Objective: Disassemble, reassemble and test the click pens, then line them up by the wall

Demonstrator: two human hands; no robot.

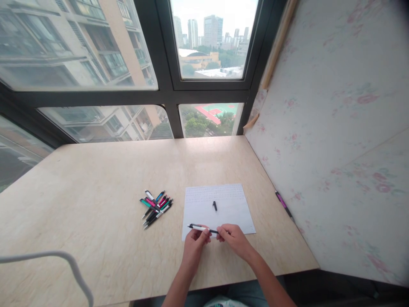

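Note:
Between both hands is a white and black ballpoint pen (pixel 198 227), held roughly level over the near edge of a sheet of paper (pixel 204 204). My left hand (pixel 195 244) is closed around the pen's white barrel. With pinched fingers, my right hand (pixel 234 238) grips its dark end on the right. A small black piece (pixel 214 206), which looks like a pen cap or clip part, lies on the paper just beyond the hands. Faint handwriting covers the upper part of the sheet.
Left of the paper lies a heap of several coloured pens (pixel 157 208). A purple and black pen (pixel 283 204) rests along the papered wall (pixel 351 170) at right. A grey cable (pixel 64 256) arches over the tabletop (pixel 96 179) at lower left. Windows (pixel 211 91) border the far edge.

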